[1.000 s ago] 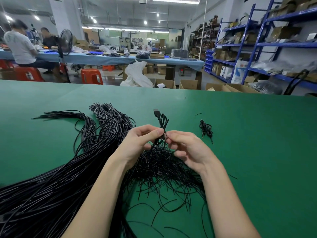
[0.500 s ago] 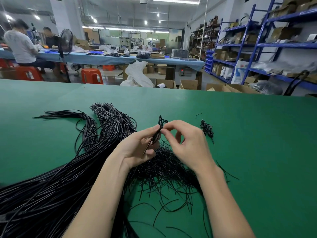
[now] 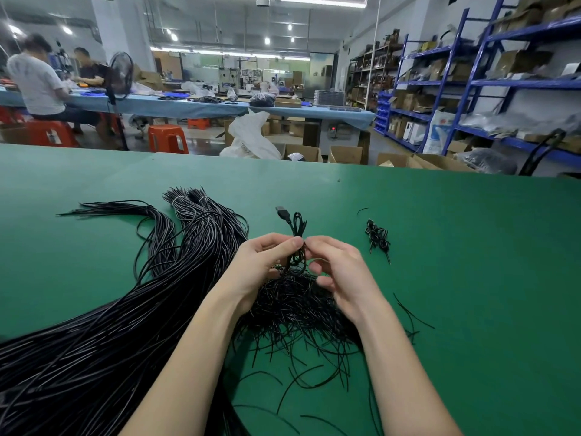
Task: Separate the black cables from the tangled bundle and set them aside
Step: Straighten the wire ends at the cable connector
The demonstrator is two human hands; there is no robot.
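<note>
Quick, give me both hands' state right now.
Left hand: pinches the coiled cable.
Right hand: fingers curled at the same cable, seemingly pinching it.

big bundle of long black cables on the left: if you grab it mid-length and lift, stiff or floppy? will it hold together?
Probably floppy: the long black cable bundle lies in loose curves across the green table. Likely heavy for one hand, since it holds many strands. Pale ties show only near the far end, so the strands fanning out nearer the camera may splay and snag.

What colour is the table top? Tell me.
Green, as the head view shows the table top.
</note>
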